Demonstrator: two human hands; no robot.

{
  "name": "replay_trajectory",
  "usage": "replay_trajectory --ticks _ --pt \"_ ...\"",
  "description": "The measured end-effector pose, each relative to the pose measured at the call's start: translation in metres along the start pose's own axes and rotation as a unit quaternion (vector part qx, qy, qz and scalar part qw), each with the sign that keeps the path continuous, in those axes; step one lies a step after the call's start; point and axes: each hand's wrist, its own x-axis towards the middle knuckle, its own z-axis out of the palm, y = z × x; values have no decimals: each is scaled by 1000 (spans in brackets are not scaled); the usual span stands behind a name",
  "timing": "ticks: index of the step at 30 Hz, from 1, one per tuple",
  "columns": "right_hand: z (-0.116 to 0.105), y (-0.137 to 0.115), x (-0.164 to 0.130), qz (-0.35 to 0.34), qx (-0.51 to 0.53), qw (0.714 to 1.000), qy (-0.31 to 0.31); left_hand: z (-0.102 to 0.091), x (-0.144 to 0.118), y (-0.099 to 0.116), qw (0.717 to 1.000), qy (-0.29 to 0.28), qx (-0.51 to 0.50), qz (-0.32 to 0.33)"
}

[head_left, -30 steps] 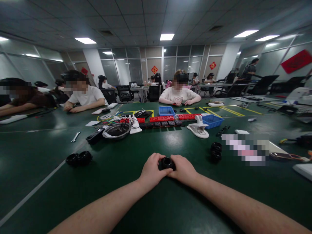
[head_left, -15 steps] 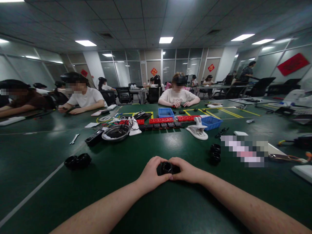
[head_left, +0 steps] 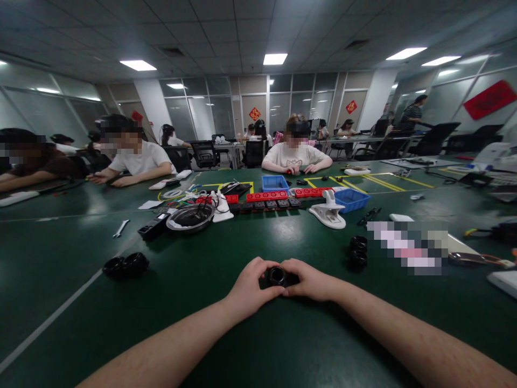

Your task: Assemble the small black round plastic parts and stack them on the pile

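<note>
Forearms (head_left: pixel 169 338) angle inward, left hand (head_left: pixel 249 285) and right hand (head_left: pixel 310 281) curled toward each other, thumbs (head_left: pixel 272 293) close together

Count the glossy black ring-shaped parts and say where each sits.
5: one glossy black ring-shaped part between the left hand and right hand, a ring pair farther left, another ring pair farther right. The hands may hide more.

The fingers (head_left: pixel 273 293) partly hide the black ring (head_left: pixel 277 283).

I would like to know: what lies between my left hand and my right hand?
The head view shows a black ring between your left hand and your right hand. Both hands curve around it.
</note>
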Motion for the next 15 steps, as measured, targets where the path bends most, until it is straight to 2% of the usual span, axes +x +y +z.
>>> replay_trajectory --ticks 7,10,15 --pt "6 -3 1 68 -12 997 28 2 -2 3 999 25 24 -32" --pt "12 -8 3 109 -67 990 60 5 -3 3 997 51 48 -43" --pt "25 -25 6 187 -190 957 116 7 -2 4 992 80 79 -52"
